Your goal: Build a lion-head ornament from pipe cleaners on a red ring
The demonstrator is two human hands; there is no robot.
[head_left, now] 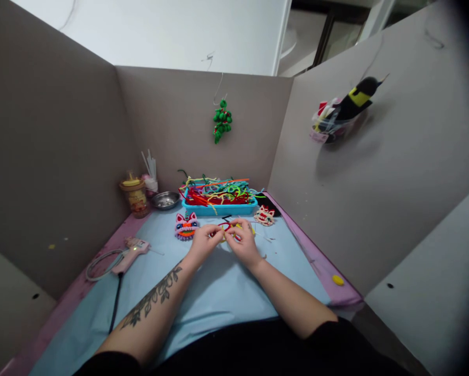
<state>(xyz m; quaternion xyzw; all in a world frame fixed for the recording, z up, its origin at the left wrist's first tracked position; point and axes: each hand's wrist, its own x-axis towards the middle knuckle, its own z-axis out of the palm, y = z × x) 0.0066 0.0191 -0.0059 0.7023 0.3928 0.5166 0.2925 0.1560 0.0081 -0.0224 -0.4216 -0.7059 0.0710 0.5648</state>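
My left hand (pixel 203 241) and my right hand (pixel 242 241) meet over the light blue sheet (pixel 214 292), fingers pinched together on a small red and yellow pipe-cleaner piece (pixel 227 227). A pink and orange pipe-cleaner figure (pixel 186 226) lies just left of my left hand. A red and white figure (pixel 265 215) lies just beyond my right hand. Behind both stands a blue tray (pixel 219 209) heaped with coloured pipe cleaners.
A pink glue gun (pixel 135 250) with its cord lies at the left. A metal bowl (pixel 166 199), a jar (pixel 136 197) and a cup of white sticks stand at the back left. Grey partition walls enclose the desk; a green ornament (pixel 222 121) hangs on the back wall.
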